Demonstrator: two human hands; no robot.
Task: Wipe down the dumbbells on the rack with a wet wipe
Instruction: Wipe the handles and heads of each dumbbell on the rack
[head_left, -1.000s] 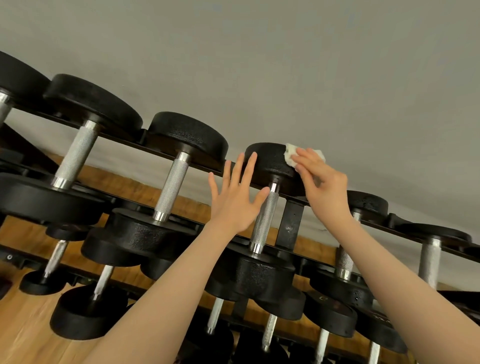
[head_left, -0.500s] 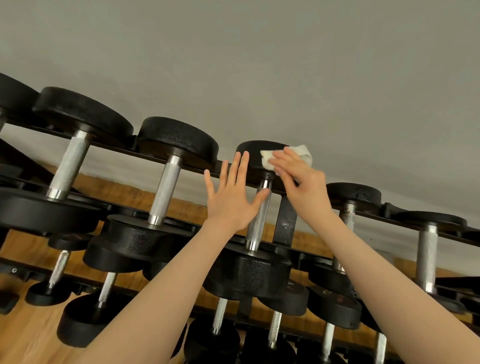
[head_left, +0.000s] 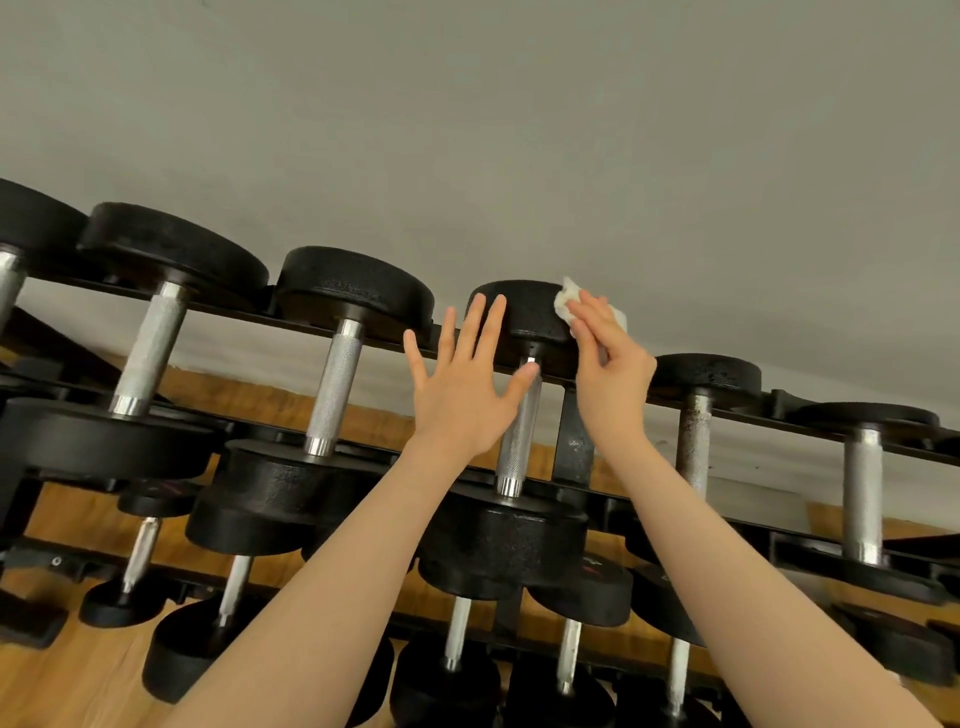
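Dumbbell (head_left: 524, 317) on the rack (head_left: 574, 441): right hand (head_left: 613, 374) presses wet wipe (head_left: 563, 304) against it, left hand (head_left: 467, 395) spread flat.

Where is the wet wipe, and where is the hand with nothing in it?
wet wipe (head_left: 563, 305), head view, on its upper white corner.
left hand (head_left: 462, 395), head view, on the back of the hand.

Right hand (head_left: 610, 374) covers most of wipe (head_left: 563, 306); far-left dumbbell (head_left: 26, 228) cut by frame edge.
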